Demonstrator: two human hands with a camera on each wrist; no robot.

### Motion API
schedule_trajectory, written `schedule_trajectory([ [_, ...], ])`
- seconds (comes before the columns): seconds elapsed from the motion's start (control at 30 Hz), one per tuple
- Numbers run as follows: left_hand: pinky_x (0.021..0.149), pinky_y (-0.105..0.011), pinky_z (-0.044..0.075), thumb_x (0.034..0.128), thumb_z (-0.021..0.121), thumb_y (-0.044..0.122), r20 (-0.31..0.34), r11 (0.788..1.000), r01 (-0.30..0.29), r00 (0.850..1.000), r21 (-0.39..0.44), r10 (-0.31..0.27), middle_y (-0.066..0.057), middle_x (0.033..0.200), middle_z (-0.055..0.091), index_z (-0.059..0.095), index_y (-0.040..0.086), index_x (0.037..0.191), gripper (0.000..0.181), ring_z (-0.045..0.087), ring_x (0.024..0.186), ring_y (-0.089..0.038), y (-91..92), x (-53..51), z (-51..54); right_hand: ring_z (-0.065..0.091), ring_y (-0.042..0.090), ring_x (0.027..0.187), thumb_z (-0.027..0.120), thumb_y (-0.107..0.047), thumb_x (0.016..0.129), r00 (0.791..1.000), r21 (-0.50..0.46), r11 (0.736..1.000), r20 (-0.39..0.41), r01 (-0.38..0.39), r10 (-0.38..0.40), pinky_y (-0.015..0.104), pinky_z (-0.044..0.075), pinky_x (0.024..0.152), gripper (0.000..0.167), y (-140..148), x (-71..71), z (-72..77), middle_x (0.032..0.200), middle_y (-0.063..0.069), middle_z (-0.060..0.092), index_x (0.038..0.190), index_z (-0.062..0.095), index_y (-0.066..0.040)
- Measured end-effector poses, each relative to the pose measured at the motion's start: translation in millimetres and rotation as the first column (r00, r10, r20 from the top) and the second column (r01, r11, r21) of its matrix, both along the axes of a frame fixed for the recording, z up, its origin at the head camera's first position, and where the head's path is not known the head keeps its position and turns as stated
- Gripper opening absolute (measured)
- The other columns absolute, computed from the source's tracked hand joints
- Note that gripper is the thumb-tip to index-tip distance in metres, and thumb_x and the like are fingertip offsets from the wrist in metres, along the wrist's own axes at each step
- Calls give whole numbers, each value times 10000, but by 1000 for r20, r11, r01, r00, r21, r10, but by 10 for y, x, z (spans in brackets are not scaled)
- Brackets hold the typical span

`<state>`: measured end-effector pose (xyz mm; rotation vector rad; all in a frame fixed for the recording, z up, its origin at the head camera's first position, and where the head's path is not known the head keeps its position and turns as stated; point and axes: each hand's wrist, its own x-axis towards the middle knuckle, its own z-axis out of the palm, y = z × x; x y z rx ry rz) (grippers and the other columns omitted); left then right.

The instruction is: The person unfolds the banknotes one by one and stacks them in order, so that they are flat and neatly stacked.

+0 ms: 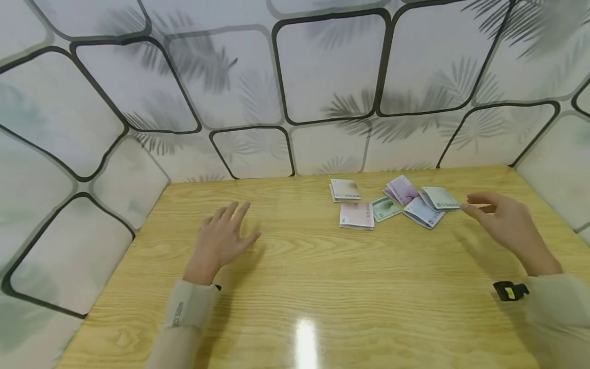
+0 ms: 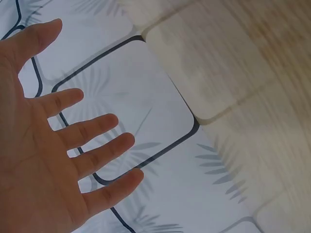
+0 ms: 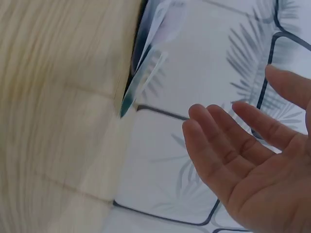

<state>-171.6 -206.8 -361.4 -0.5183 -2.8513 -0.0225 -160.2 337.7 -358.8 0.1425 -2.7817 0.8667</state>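
Observation:
Several folded banknotes lie towards the back right of the table in the head view. A beige banknote [image 1: 346, 189] sits behind a pink banknote [image 1: 357, 214], with a green banknote [image 1: 386, 209] beside the pink one. Further right are a purple banknote [image 1: 403, 189], a bluish banknote [image 1: 421, 213] and a pale grey-green banknote [image 1: 441, 198] overlapping the bluish one. My right hand [image 1: 504, 223] is just right of the grey-green note, fingers loosely bent; the right wrist view shows a gap and nothing held. Over the table's left part, my left hand [image 1: 218, 241] holds nothing, its fingers spread.
The wooden table [image 1: 295, 277] meets a patterned wall [image 1: 332, 66] at the back, with similar panels on the left and right. A bright reflection lies on the table's front middle. A black strap [image 1: 510, 291] shows at the right wrist.

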Motion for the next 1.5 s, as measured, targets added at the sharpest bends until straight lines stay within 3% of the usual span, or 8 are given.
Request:
schedule_trajectory([
  [0.1,878,-648,527,946,663,515,21,1000,4,1000,8,-4,-236,1400,540,471,67,1502,741,567,1192,-461,41,-33,14,579,-107,728,613,-200,1033,999,-127,992,31,-2,6,167,548,566,394,-52,-14,13,974,200,732,1225,612,144],
  [0.23,871,-646,530,954,657,508,57,1000,3,998,18,-4,-225,1388,558,478,74,1500,721,587,1162,-464,107,-74,31,639,-59,739,588,-166,1044,993,-318,948,104,-19,54,184,593,635,408,-116,-30,1,873,-186,669,1241,561,190],
  [0.3,868,-639,534,958,655,504,68,1000,9,998,20,-10,-216,1381,567,485,76,1497,708,595,1150,-458,142,-96,33,657,-32,757,586,-182,1048,987,-383,924,141,-13,72,195,600,654,427,-146,-39,-4,864,-263,628,1257,540,188],
  [0.53,912,-621,526,983,604,537,163,998,39,986,40,-45,-180,1426,555,464,104,1525,707,581,1202,-423,278,-132,27,696,63,783,617,-162,1033,968,-553,833,202,-13,149,242,616,680,154,-257,-95,-32,894,-177,684,1126,640,-42],
  [0.67,898,-607,540,984,608,529,159,997,63,985,52,-71,-188,1410,568,475,101,1517,696,596,1181,-418,356,-145,48,701,88,793,618,-152,1032,957,-586,810,220,-27,191,265,622,694,114,-327,-122,-59,914,-145,693,1110,648,-74],
  [0.83,873,-575,561,983,612,523,136,991,110,984,74,-120,-193,1382,588,489,91,1503,688,613,1157,-407,444,-181,72,703,102,807,609,-184,1040,945,-590,806,245,-32,216,279,625,713,164,-392,-149,-75,928,-116,701,1126,634,-47],
  [1.1,872,-563,565,986,612,518,161,990,123,978,75,-134,-185,1399,580,486,100,1508,681,612,1165,-399,544,-227,61,705,98,820,565,-180,1058,928,-582,812,282,-36,243,295,627,732,433,-508,-214,-92,944,-96,677,1269,502,193],
  [1.5,879,-549,568,983,607,531,176,989,139,974,50,-146,-172,1401,583,485,117,1508,680,609,1183,-378,694,-313,66,707,119,836,589,-188,1043,895,-599,801,357,1,266,332,630,759,433,-637,-274,-91,979,26,679,1268,518,176],
])
